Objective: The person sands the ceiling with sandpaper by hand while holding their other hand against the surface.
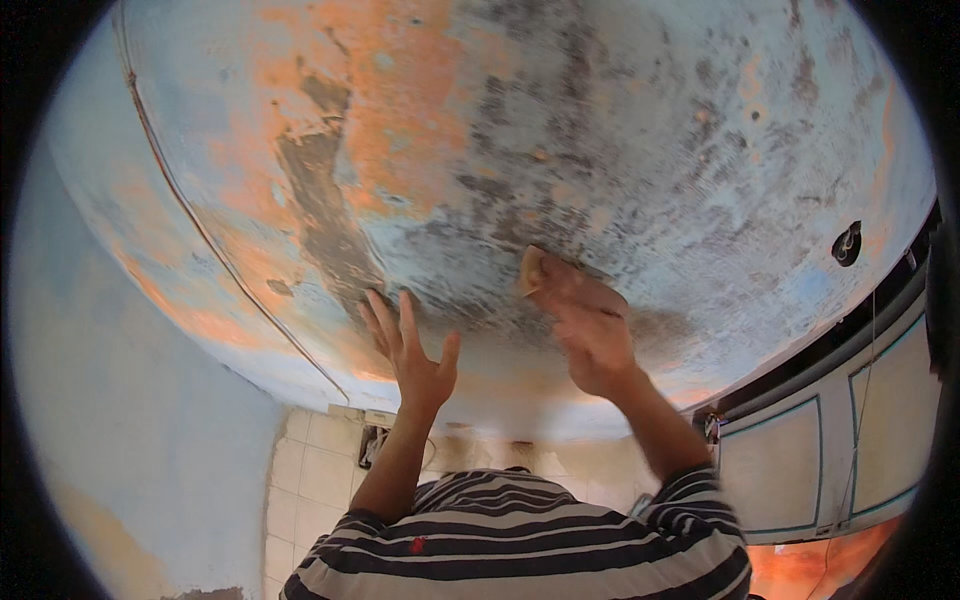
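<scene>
In front of me rises a painted wall (420, 135) with pale blue and orange patches and dark, mottled staining. My right hand (600, 349), blurred by motion, holds a folded brown sheet (534, 271) flat against the stained area; it looks like sandpaper. Part of the sheet is hidden under the fingers. To the left, my left hand (421, 367) is empty with its fingers spread. Its fingertips appear to rest on the wall by the lower end of a grey plaster patch (319, 187).
A thin cable (187, 199) runs down the wall at left. At right, wires show in a wall hole (847, 244), with cabinet doors (772, 457) below. Pale floor tiles (307, 480) and a dark object (371, 444) lie low at left, beside a side wall (150, 420).
</scene>
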Demonstrator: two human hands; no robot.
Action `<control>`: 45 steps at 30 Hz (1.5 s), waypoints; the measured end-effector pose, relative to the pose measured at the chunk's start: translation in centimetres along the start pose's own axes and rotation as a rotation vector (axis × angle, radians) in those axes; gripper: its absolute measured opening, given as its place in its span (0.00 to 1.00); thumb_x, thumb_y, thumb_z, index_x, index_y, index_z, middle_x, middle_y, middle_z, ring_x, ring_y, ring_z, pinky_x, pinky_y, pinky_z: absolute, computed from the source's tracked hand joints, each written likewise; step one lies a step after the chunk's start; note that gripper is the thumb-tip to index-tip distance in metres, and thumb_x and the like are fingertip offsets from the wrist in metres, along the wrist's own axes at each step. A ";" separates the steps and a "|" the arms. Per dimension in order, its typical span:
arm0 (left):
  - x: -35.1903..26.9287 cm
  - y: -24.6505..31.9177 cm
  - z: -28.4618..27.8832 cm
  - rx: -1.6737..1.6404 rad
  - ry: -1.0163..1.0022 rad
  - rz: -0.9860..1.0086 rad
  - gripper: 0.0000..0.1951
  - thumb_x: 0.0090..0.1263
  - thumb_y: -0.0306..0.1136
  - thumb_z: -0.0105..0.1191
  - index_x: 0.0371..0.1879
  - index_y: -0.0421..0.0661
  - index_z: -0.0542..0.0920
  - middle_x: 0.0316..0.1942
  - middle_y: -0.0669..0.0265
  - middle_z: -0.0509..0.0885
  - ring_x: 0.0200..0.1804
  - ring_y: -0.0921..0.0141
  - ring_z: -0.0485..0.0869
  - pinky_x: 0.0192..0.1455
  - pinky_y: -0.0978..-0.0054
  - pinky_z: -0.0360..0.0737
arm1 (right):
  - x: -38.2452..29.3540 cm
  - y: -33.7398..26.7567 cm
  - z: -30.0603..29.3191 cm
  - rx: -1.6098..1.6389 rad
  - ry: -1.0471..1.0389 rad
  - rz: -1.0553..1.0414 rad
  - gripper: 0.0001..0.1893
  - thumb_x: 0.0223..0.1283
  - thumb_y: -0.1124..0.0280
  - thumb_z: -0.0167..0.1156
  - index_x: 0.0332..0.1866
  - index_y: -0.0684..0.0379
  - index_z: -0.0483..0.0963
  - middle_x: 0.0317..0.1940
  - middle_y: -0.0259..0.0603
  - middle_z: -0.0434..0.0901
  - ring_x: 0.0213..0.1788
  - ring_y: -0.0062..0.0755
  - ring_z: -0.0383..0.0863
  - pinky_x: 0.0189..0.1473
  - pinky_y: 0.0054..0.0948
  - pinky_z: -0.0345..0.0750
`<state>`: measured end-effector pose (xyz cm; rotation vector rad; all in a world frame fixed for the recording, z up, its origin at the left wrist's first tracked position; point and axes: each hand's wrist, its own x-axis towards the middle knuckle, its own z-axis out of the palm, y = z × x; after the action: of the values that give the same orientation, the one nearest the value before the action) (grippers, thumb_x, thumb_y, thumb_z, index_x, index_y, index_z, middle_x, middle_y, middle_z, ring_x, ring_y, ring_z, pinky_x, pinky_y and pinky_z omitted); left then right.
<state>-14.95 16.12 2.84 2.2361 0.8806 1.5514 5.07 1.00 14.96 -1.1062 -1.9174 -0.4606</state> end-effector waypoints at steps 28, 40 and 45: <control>-9.5 26.5 13.0 -0.699 -0.234 -0.370 0.11 0.68 0.30 0.69 0.44 0.39 0.88 0.38 0.62 0.91 0.42 0.73 0.84 0.51 0.73 0.79 | -23.1 -0.9 -15.2 0.597 0.407 1.064 0.16 0.71 0.69 0.66 0.56 0.68 0.80 0.45 0.41 0.87 0.44 0.25 0.84 0.49 0.27 0.80; -8.9 24.9 10.4 -0.676 -0.195 -0.380 0.07 0.69 0.24 0.67 0.43 0.38 0.87 0.38 0.62 0.91 0.42 0.75 0.86 0.49 0.76 0.81 | -20.9 0.3 -11.5 0.463 0.391 0.885 0.13 0.66 0.73 0.69 0.52 0.64 0.79 0.51 0.43 0.83 0.50 0.31 0.83 0.49 0.30 0.80; -7.0 20.0 6.3 -0.735 -0.073 -0.385 0.06 0.70 0.23 0.66 0.43 0.38 0.86 0.38 0.65 0.90 0.42 0.77 0.85 0.49 0.78 0.80 | -14.1 -1.6 -7.7 0.964 0.320 0.951 0.19 0.66 0.77 0.67 0.59 0.68 0.74 0.52 0.50 0.84 0.56 0.32 0.84 0.56 0.30 0.80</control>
<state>-4.36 -3.04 6.10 1.4892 0.5451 1.3125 10.96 -12.30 7.95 -1.0169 -0.9162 0.7096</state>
